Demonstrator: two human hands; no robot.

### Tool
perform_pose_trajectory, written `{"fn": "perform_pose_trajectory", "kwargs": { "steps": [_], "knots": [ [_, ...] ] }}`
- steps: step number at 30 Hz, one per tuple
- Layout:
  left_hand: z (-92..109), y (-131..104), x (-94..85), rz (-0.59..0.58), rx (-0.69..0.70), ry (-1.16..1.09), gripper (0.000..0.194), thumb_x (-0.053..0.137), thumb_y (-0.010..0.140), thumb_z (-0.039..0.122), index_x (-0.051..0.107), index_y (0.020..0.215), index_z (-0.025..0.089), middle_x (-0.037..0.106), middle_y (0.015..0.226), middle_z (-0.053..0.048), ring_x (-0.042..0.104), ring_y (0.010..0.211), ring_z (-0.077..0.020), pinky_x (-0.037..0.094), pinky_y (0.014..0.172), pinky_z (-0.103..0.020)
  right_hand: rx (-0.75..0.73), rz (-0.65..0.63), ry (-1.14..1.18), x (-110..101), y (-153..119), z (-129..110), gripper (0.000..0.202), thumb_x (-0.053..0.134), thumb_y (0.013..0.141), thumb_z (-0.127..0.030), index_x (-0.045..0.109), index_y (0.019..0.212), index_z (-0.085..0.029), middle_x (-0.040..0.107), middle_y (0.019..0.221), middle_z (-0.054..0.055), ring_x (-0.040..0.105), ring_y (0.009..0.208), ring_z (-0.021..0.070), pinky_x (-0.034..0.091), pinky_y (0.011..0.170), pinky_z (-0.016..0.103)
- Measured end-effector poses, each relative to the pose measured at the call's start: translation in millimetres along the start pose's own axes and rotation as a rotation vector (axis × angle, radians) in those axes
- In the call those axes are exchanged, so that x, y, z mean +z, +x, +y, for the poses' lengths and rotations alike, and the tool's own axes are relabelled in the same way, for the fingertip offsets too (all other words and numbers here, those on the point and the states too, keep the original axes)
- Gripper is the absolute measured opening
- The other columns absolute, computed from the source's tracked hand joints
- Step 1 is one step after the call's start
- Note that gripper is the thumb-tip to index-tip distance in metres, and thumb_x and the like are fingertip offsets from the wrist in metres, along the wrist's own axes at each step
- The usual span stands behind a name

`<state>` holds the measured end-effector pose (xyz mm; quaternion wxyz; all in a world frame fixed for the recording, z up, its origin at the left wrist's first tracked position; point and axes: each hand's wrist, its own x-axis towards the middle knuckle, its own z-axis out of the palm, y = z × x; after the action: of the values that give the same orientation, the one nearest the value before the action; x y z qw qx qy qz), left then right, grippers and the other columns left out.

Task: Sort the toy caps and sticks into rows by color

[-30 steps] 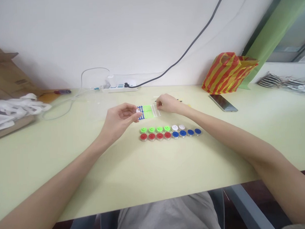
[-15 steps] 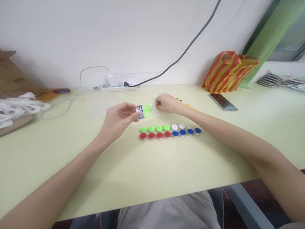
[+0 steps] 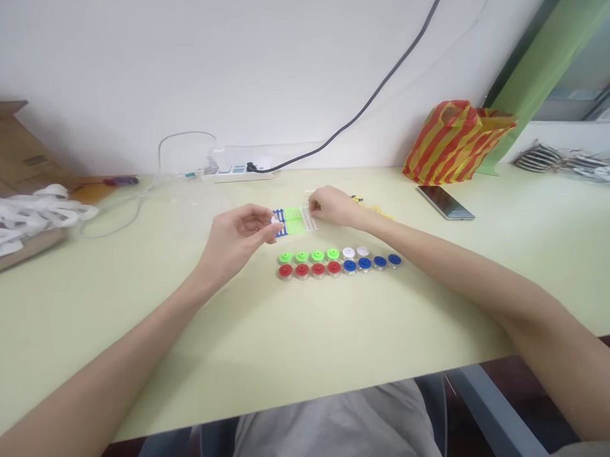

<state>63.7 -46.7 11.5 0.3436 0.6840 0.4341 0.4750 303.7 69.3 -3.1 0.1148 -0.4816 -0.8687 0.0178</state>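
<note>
My left hand (image 3: 240, 234) is raised over the table, with a small white disc (image 3: 275, 220) pinched between thumb and fingers. Just right of it lies a row of thin plastic pieces: blue (image 3: 280, 229), bright green (image 3: 295, 220) and white (image 3: 309, 219). My right hand (image 3: 330, 206) has its fingertips closed at the white pieces' right side; what they grip, if anything, is hidden. Nearer me stand two rows of small round pieces with clear bases: green (image 3: 317, 256) and white (image 3: 348, 253) tops behind, red (image 3: 318, 270) and blue (image 3: 365, 264) tops in front.
Yellow and black pieces (image 3: 371, 207) lie partly behind my right wrist. A phone (image 3: 445, 202) and a striped bag (image 3: 457, 143) are at the right. A power strip (image 3: 243, 174) lies along the wall, a screwdriver (image 3: 122, 181) and white straps (image 3: 39, 214) at the left.
Both hands keep nearly the same place and grip. The whole view has shifted very slightly; nothing on the table has visibly moved.
</note>
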Motion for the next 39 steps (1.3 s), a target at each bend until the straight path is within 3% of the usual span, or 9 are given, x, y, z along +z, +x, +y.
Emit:
{"fn": "perform_pose_trajectory", "kwargs": {
  "steps": [19, 25, 32, 39],
  "knots": [
    [2.4, -0.2, 0.4, 0.002, -0.002, 0.018, 0.028, 0.084, 0.078, 0.042, 0.072, 0.092, 0.020, 0.072, 0.084, -0.004, 0.071, 0.071, -0.0189, 0.061, 0.074, -0.034, -0.013, 0.056, 0.027, -9.5, 3.5, 8.2, 0.020, 0.062, 0.087, -0.014, 0.078, 0.098, -0.015, 0.078, 0.103, 0.010, 0.067, 0.090, 0.0198, 0.043, 0.077, 0.028],
    [0.4, -0.1, 0.3, -0.015, 0.004, 0.022, 0.025, 0.083, 0.080, 0.041, 0.072, 0.091, 0.021, 0.071, 0.085, -0.004, 0.070, 0.072, -0.0180, 0.060, 0.073, -0.033, 0.053, -0.037, -0.025, -11.7, 1.6, 11.0, 0.023, 0.061, 0.085, -0.011, 0.080, 0.097, -0.015, 0.079, 0.102, 0.011, 0.069, 0.091, 0.0219, 0.044, 0.076, 0.028],
    [0.7, -0.2, -1.1, -0.020, -0.001, 0.029, 0.028, 0.082, 0.080, 0.043, 0.072, 0.092, 0.021, 0.071, 0.085, -0.004, 0.071, 0.073, -0.0189, 0.060, 0.074, -0.033, 0.064, -0.028, -0.104, -2.0, -0.1, 7.5, 0.031, 0.055, 0.088, -0.012, 0.081, 0.105, -0.016, 0.078, 0.111, 0.014, 0.070, 0.099, 0.0272, 0.047, 0.077, 0.031],
    [0.8, -0.3, -0.2, -0.011, -0.003, 0.030, 0.030, 0.083, 0.077, 0.047, 0.072, 0.090, 0.022, 0.073, 0.088, -0.005, 0.071, 0.073, -0.0200, 0.061, 0.075, -0.034, 0.039, 0.021, -0.085, 0.5, -2.1, 6.4, 0.047, 0.049, 0.091, -0.010, 0.074, 0.130, -0.017, 0.072, 0.131, 0.016, 0.065, 0.121, 0.0295, 0.047, 0.097, 0.035]
  ]
}}
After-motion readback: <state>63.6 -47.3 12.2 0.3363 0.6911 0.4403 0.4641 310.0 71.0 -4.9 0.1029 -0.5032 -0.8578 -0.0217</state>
